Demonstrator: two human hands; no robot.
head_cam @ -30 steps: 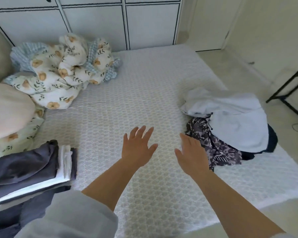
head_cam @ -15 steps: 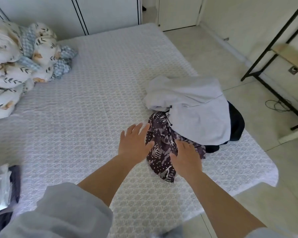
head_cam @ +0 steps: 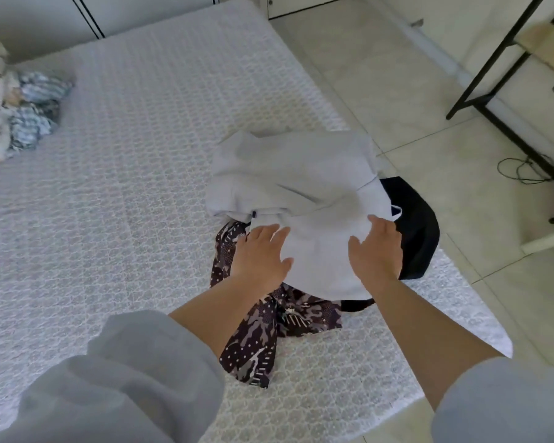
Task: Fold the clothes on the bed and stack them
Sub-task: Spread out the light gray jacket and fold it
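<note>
Both hands are spread flat over the heap of unfolded clothes near the bed's [head_cam: 125,193] right edge, fingers straight and gripping nothing. The left hand [head_cam: 259,255] lies over the left border of the pale grey garment [head_cam: 301,187], its palm partly above the dark patterned garment [head_cam: 256,340] that spills out from beneath and trails back under the left forearm. The right hand [head_cam: 376,251] rests over the grey garment's right border, with the black garment [head_cam: 419,231] just beyond its outer edge, tucked under the grey one. Whether the palms are pressing on the cloth or hovering a little above it is hard to tell from this angle. The grey garment tops the heap and stretches away from both sets of fingertips. Far off to the left of the left hand, a bunched floral and checked quilt [head_cam: 16,113] sits on the bed.
</note>
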